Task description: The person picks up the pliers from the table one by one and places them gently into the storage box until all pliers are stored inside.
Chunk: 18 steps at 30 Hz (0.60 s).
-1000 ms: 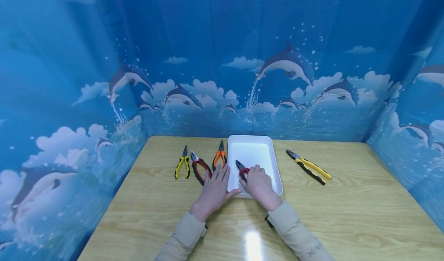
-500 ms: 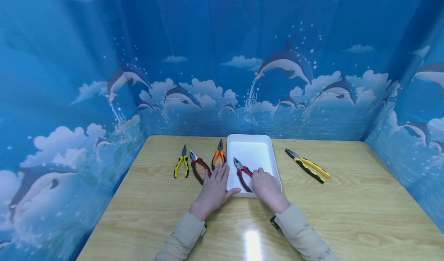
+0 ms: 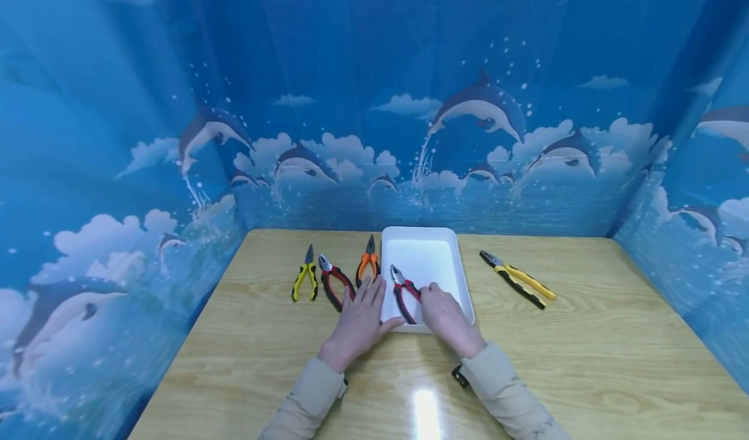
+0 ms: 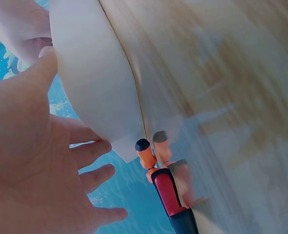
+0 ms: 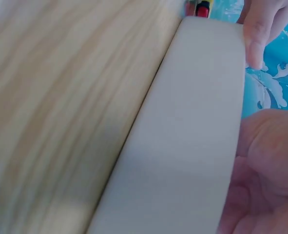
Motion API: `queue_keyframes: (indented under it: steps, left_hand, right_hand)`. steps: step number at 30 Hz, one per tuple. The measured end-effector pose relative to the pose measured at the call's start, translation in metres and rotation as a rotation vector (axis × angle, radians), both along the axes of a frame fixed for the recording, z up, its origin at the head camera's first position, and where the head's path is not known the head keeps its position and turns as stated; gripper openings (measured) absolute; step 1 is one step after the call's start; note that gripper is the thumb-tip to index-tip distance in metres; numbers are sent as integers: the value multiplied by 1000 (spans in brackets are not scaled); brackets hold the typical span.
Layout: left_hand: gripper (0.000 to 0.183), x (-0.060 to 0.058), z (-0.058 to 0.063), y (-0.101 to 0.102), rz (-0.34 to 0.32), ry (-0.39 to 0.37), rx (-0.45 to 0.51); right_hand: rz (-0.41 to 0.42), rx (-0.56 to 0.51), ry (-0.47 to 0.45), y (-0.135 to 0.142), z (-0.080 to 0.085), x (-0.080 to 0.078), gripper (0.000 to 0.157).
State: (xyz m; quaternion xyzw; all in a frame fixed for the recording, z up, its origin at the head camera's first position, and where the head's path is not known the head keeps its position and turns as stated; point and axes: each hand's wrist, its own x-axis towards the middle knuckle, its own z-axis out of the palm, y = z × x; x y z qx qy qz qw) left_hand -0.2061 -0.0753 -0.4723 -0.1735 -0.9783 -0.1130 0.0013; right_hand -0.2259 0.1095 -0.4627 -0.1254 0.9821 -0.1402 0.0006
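Observation:
A pair of combination pliers [image 3: 405, 290] with red and black handles lies in the white tray [image 3: 461, 264], its handles spread apart. My right hand [image 3: 447, 316] grips the end of its right handle, which the fingers hide. In the right wrist view the tray's wall covers part of my right hand [image 5: 273, 161]. My left hand [image 3: 358, 316] rests along the tray's left edge, fingers extended, thumb over the near left corner. Seen from the left wrist, my left hand [image 4: 41, 156] has fingertips at the tray's wall [image 4: 95, 73].
Left of the tray lie orange long-nose pliers [image 3: 368, 260], red and black pliers [image 3: 331, 281] partly behind my left hand, and yellow long-nose pliers [image 3: 305, 275]. Yellow and black pliers [image 3: 517, 279] lie on the table [image 3: 585, 336] to the right. A dolphin-print curtain [image 3: 351, 102] stands behind.
My right hand has drawn back to the right, and the handles of the pliers in the tray now show spread apart. My left hand stays at the tray's edge.

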Motion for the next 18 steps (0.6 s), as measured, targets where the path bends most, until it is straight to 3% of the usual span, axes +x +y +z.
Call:
queue_keyframes:
  steps: [6, 18]
  left_hand:
    - [89, 1, 1, 0, -11, 18, 1]
    - [89, 3, 0, -1, -19, 36, -4]
  right_hand:
    - [-2, -100, -35, -7, 0, -1, 11]
    - [49, -72, -30, -14, -1, 2, 16]
